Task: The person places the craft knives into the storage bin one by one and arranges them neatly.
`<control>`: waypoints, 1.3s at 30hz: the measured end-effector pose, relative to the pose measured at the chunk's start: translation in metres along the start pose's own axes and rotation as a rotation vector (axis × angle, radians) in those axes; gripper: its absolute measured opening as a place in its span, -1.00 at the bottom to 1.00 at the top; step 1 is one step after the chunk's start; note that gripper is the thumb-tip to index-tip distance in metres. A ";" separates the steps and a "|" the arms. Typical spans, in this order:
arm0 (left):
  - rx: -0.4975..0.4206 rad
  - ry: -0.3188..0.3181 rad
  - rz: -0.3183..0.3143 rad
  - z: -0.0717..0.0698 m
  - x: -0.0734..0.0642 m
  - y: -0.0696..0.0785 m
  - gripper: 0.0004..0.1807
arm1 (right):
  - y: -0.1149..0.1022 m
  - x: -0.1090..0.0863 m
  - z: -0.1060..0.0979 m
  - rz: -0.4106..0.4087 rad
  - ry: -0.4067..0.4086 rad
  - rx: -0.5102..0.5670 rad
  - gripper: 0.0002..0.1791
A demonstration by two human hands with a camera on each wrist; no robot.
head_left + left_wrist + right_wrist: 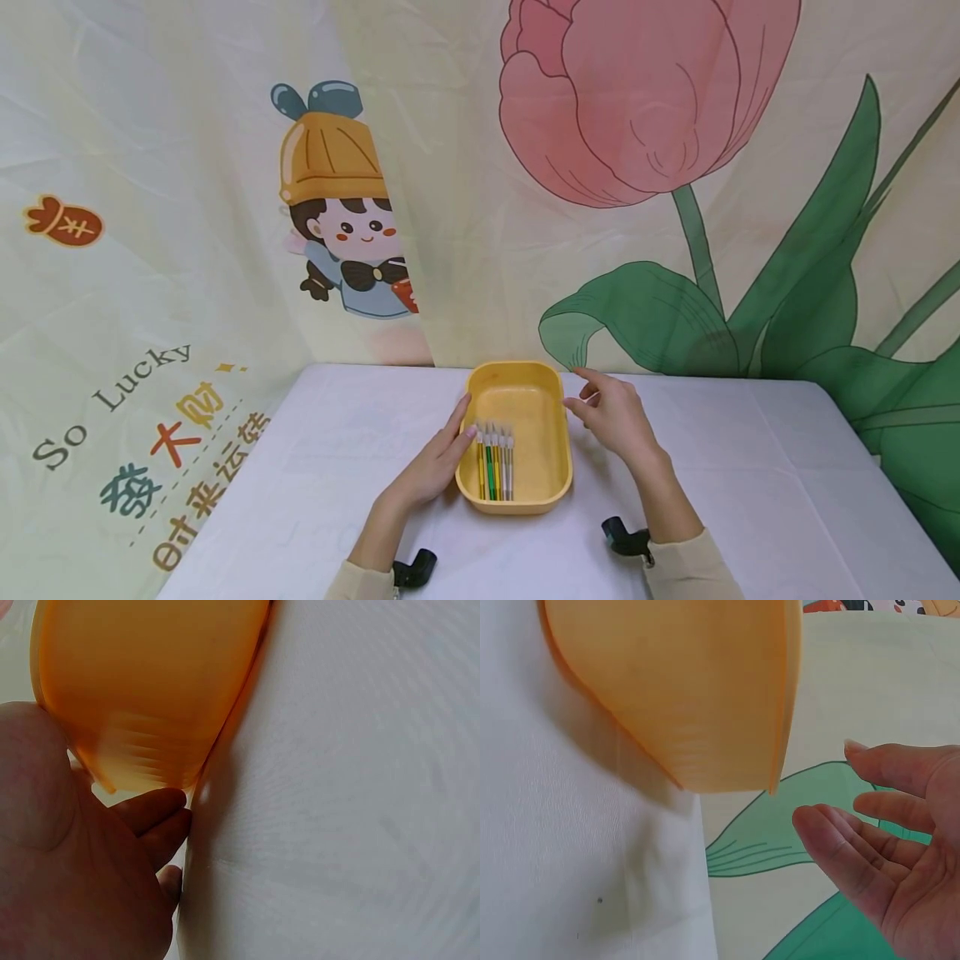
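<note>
A yellow plastic tray point(536, 467) with rounded corners stands on the white-covered table. Several slim sticks like pens or brushes point(496, 467), with clear tips and yellow, green and silvery barrels, lie side by side in its left part. At the tray's left side my left hand point(431, 462) holds the wall, thumb at the rim and fingers along the outside; the left wrist view shows the fingertips point(176, 801) low by the wall. Off the right rim, my right hand point(617, 417) hovers with fingers parted and nothing between them, a gap showing in the right wrist view.
The white tablecloth point(750, 483) spreads around the tray. Behind the table hangs a cream backdrop point(457, 183) printed with a pink tulip, green leaves and a cartoon figure. A black wrist camera point(626, 537) sits on the right wrist, another point(416, 569) on the left.
</note>
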State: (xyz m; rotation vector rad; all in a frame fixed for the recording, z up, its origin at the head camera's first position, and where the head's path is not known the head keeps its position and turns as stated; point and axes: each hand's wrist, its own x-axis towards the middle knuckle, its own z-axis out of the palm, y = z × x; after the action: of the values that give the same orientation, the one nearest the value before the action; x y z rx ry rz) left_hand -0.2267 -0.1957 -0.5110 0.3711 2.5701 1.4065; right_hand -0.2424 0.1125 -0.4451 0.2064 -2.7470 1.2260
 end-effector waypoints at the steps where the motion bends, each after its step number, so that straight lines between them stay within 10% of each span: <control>1: 0.000 0.000 -0.002 0.000 0.000 0.000 -0.31 | 0.001 0.000 -0.001 0.004 0.000 -0.002 -0.37; 39: 0.006 0.010 0.001 0.002 0.001 0.000 -0.32 | 0.030 0.002 -0.028 0.087 -0.015 0.016 -0.29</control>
State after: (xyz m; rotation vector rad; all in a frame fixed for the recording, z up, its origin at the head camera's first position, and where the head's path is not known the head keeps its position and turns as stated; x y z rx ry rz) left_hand -0.2266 -0.1936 -0.5118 0.3673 2.5832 1.4051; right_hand -0.2479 0.1527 -0.4483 0.0987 -2.7872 1.2733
